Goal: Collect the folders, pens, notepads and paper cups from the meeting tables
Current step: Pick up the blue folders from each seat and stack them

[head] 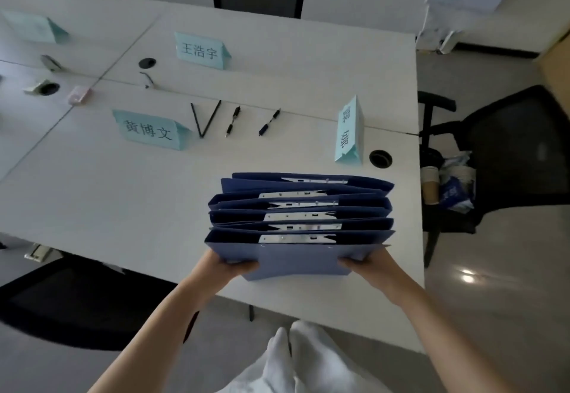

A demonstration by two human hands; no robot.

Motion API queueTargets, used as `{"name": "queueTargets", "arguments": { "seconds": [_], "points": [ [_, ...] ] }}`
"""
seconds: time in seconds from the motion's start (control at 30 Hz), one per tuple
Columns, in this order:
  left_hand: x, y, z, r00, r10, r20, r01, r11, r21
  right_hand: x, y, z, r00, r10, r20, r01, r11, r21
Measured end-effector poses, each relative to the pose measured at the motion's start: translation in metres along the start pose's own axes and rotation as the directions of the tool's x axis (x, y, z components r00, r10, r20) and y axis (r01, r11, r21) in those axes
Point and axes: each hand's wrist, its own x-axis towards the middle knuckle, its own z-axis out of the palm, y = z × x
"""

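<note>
A fanned stack of blue folders (pixel 300 223) is held at the near desk (pixel 108 201) edge, the left hand (pixel 229 266) and right hand (pixel 365 261) clamped on its lower corners. Stiff, slick covers are judged liable to slide; support underneath is advised.

blue folders (pixel 300 213): upright, fanned, table's near edge | pens (pixel 233 121): lying beyond, apart

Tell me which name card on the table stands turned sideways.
The name card at the right, beside the round cable hole. Its characters read rotated and it stands tall; the other two readable cards face the camera squarely.
</note>
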Motion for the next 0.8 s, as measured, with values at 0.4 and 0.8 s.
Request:
{"name": "queueTargets", "arguments": {
  "seconds": [0.4,0.8],
  "points": [
    [0.018,-0.040,0.004,1.000,-0.002,0.016,-0.001,0.981,0.194,0.008,0.014,0.002,0.996,0.074,0.059,-0.070,0.995,-0.066],
    [0.048,-0.022,0.013,0.995,0.079,-0.062,-0.064,0.974,0.215,0.024,0.011,-0.015,0.999,0.004,-0.033,-0.006,0.999,-0.053]
  ]
}}
